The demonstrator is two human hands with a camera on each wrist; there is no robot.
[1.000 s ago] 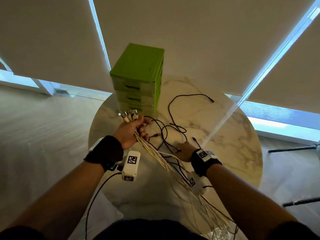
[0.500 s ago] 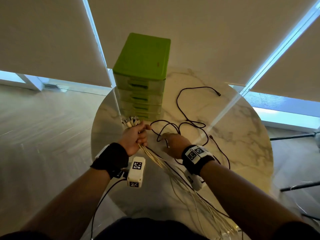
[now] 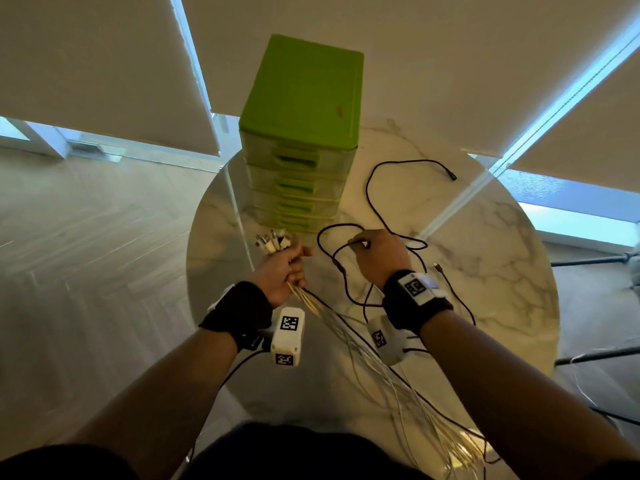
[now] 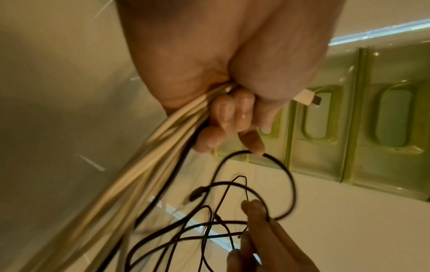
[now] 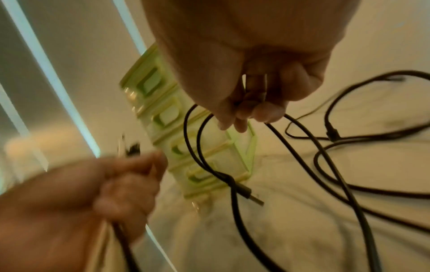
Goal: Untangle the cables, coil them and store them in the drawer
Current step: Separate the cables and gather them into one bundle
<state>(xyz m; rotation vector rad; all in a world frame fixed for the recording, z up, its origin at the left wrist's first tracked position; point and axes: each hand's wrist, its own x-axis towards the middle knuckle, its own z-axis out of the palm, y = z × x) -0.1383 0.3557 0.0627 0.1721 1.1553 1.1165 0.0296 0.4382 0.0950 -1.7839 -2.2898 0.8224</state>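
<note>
My left hand (image 3: 285, 268) grips a bundle of several white cables (image 3: 367, 355) just below their plugs (image 3: 273, 241), which stick up in front of the green drawer unit (image 3: 301, 133). The cables trail back toward me off the table's near edge. In the left wrist view the left hand (image 4: 232, 114) curls round the white cables (image 4: 149, 165) and a black one. My right hand (image 3: 377, 254) pinches a black cable (image 3: 374, 188) and lifts its loops off the marble table (image 3: 485, 258). In the right wrist view the right hand (image 5: 251, 110) holds the black cable (image 5: 209, 156), knotted near a plug.
The drawer unit has several shut drawers facing me, seen close as the drawers (image 4: 349, 128) in the left wrist view. The black cable's far plug (image 3: 452, 176) lies on the table's back right. Dark stand legs (image 3: 588, 261) sit on the floor to the right.
My right hand moved up from the table and forward, raising black cable loops near the drawers. The left hand kept its grip on the white bundle and shifted slightly.
</note>
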